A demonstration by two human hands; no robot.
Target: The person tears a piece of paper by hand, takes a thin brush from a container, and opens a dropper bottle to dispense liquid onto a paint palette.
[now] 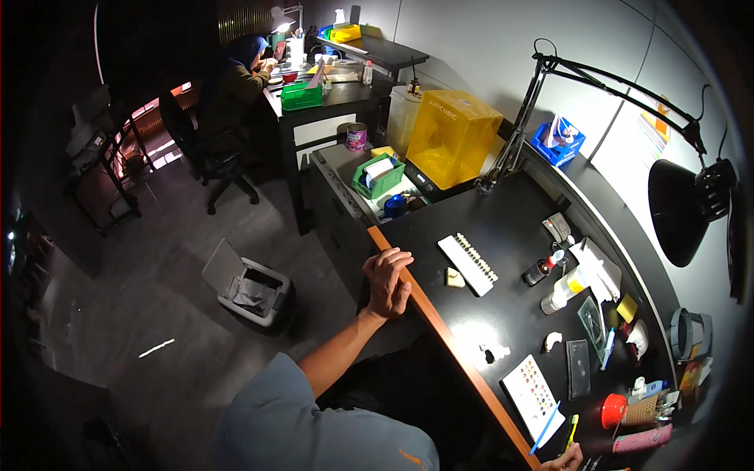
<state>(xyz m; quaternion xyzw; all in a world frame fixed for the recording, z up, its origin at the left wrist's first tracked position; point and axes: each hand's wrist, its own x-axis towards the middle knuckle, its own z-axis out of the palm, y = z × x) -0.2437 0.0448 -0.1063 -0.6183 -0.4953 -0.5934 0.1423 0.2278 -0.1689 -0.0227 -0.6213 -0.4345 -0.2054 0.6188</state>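
Observation:
My left hand (387, 282) rests on the wooden front edge (440, 328) of the black desk, its fingers spread over the strip. At the bottom right, my right hand (564, 459) is partly cut off by the frame, close to a yellow-green brush (572, 429); whether it holds anything is unclear. A white palette (528, 392) with small coloured dots lies nearby, a blue stick (546, 428) across its corner. Farther up the desk sit a white holder with a row of tooth-like pieces (469, 265) and a small cream block (454, 277).
Bottles (538, 272), a dark rectangular slab (578, 369) and a red bowl (613, 410) stand or lie on the right. A black lamp (682, 206) overhangs the desk. A yellow box (452, 137) is behind. An open bin (255, 294) stands on the floor. A person (236, 90) sits at another desk.

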